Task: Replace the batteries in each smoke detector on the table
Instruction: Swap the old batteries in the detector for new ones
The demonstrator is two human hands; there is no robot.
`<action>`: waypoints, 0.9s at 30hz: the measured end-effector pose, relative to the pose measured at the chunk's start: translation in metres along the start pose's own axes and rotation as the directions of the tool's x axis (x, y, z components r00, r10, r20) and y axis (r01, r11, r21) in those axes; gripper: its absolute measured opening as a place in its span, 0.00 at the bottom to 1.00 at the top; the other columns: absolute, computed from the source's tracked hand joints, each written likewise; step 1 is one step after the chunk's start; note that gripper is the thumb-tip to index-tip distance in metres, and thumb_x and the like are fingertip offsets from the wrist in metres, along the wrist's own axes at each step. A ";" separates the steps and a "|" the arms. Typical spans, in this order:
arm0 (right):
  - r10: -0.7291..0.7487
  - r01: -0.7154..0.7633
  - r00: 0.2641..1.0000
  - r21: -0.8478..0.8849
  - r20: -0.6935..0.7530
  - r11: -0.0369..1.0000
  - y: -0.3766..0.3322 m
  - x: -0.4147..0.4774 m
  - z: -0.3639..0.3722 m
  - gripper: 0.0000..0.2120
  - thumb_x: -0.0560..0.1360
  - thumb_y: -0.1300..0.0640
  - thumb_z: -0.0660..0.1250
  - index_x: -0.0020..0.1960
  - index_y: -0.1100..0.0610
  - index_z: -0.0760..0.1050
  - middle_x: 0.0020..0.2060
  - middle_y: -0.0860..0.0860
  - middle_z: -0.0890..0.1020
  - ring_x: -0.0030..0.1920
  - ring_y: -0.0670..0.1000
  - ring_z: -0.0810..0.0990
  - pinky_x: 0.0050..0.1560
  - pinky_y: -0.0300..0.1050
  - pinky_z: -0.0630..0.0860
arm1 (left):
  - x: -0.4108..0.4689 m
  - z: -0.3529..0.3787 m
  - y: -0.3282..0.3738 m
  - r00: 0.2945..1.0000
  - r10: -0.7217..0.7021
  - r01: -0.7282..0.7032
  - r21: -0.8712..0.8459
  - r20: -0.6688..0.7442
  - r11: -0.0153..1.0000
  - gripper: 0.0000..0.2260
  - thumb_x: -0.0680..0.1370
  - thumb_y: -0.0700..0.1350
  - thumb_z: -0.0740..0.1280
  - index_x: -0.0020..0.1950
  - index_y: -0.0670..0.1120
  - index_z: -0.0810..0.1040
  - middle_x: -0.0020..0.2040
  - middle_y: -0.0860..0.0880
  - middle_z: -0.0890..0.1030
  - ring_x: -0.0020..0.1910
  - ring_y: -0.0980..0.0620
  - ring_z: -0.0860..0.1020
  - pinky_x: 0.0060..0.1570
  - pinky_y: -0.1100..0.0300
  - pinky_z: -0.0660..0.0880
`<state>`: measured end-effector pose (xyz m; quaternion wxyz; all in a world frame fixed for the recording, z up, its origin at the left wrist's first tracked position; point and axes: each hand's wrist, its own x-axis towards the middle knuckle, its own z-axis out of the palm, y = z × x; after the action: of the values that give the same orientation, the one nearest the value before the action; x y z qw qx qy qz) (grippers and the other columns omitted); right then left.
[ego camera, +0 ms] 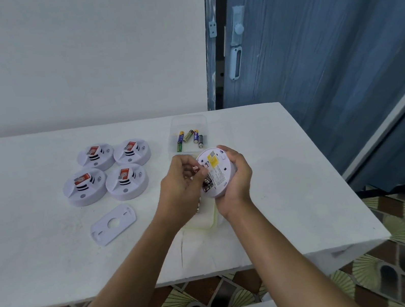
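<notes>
- Smoke detector [216, 171], round and white, is held up above the right part of the counter [40, 261], tilted so its back with a yellow label faces the camera
- Right hand [235, 177] grips it from the right and below, fingers and thumb curled round its rim
- Dark battery [206, 181] sits in the open bay on the lower left of the back
- Left hand [179, 186] is at the detector's left edge, fingers curled close together, the tips pinching a copper-coloured piece [194, 170] too small to name
- Four other smoke detectors [85, 187] lie in a tight two-by-two group on the left of the counter, each with a red battery showing on top
- White mounting plate [113, 224] with a round hole lies flat just in front of that group
- Clear plastic tray [187, 122] stands just behind the hands, with several loose batteries [187, 136] lying in it
- Pale yellowish box [202, 221] lies on the counter under the wrists, mostly hidden
- Blue door [324, 39] stands to the right behind the counter
</notes>
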<state>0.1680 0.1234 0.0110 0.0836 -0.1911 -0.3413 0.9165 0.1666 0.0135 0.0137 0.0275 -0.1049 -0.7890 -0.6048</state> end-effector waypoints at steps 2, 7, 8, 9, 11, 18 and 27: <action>-0.023 0.023 0.999 0.001 -0.031 1.000 -0.001 0.004 -0.004 0.08 0.75 0.53 0.63 0.50 0.55 0.77 0.40 0.55 0.80 0.39 0.56 0.79 0.37 0.42 0.75 | 0.001 -0.007 -0.001 0.998 -0.017 0.025 -0.154 0.057 0.988 0.12 0.74 0.38 0.73 0.52 0.48 0.73 0.44 0.48 0.82 0.44 0.50 0.81 0.47 0.59 0.78; -0.077 0.077 0.994 -0.005 -0.082 0.997 -0.008 0.012 -0.020 0.10 0.74 0.52 0.63 0.52 0.55 0.78 0.43 0.53 0.80 0.45 0.57 0.80 0.43 0.45 0.75 | 0.001 -0.035 -0.012 0.974 -0.105 0.105 0.013 0.203 0.994 0.09 0.68 0.39 0.78 0.45 0.46 0.82 0.40 0.47 0.84 0.39 0.55 0.82 0.41 0.64 0.76; -0.075 0.075 0.993 -0.006 -0.089 0.997 -0.009 0.012 -0.023 0.11 0.73 0.52 0.64 0.52 0.54 0.78 0.44 0.53 0.81 0.46 0.57 0.80 0.44 0.46 0.75 | 0.000 -0.040 -0.016 0.970 -0.115 0.090 0.123 0.215 0.988 0.08 0.68 0.41 0.79 0.42 0.48 0.83 0.38 0.49 0.84 0.37 0.58 0.81 0.39 0.67 0.75; -0.070 0.071 0.993 -0.001 -0.097 0.998 -0.011 0.013 -0.026 0.11 0.73 0.52 0.63 0.52 0.54 0.78 0.44 0.53 0.81 0.46 0.57 0.80 0.44 0.46 0.76 | -0.001 -0.043 -0.021 0.969 -0.113 0.063 0.219 0.222 0.974 0.08 0.67 0.41 0.79 0.41 0.49 0.83 0.37 0.50 0.83 0.36 0.60 0.80 0.38 0.69 0.74; -0.066 0.068 0.992 0.017 -0.107 0.998 -0.014 0.013 -0.029 0.10 0.75 0.53 0.62 0.52 0.54 0.78 0.44 0.54 0.81 0.45 0.57 0.81 0.43 0.45 0.77 | -0.005 -0.047 -0.030 0.964 -0.083 0.008 0.283 0.252 0.959 0.08 0.66 0.42 0.80 0.39 0.50 0.83 0.37 0.51 0.83 0.37 0.59 0.80 0.38 0.68 0.74; -0.052 0.058 0.995 0.067 -0.089 0.996 -0.017 0.008 -0.030 0.10 0.77 0.55 0.59 0.52 0.55 0.78 0.40 0.52 0.81 0.40 0.55 0.81 0.36 0.42 0.78 | -0.014 -0.059 -0.044 0.933 -0.013 -0.148 0.415 0.361 0.898 0.07 0.68 0.48 0.79 0.42 0.55 0.83 0.44 0.58 0.81 0.47 0.57 0.77 0.49 0.61 0.74; -0.041 0.044 0.997 0.038 -0.072 0.998 -0.012 0.004 -0.027 0.10 0.77 0.53 0.59 0.50 0.53 0.79 0.41 0.52 0.82 0.41 0.54 0.81 0.41 0.43 0.76 | -0.011 -0.058 -0.054 0.911 0.102 -0.305 0.487 0.399 0.818 0.08 0.69 0.44 0.78 0.46 0.53 0.86 0.44 0.57 0.80 0.45 0.56 0.77 0.46 0.64 0.72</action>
<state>0.1752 0.1492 -0.0010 0.1190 -0.2149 -0.3238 0.9137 0.1614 -0.0571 -0.0241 -0.0216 -0.2854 -0.9023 -0.3224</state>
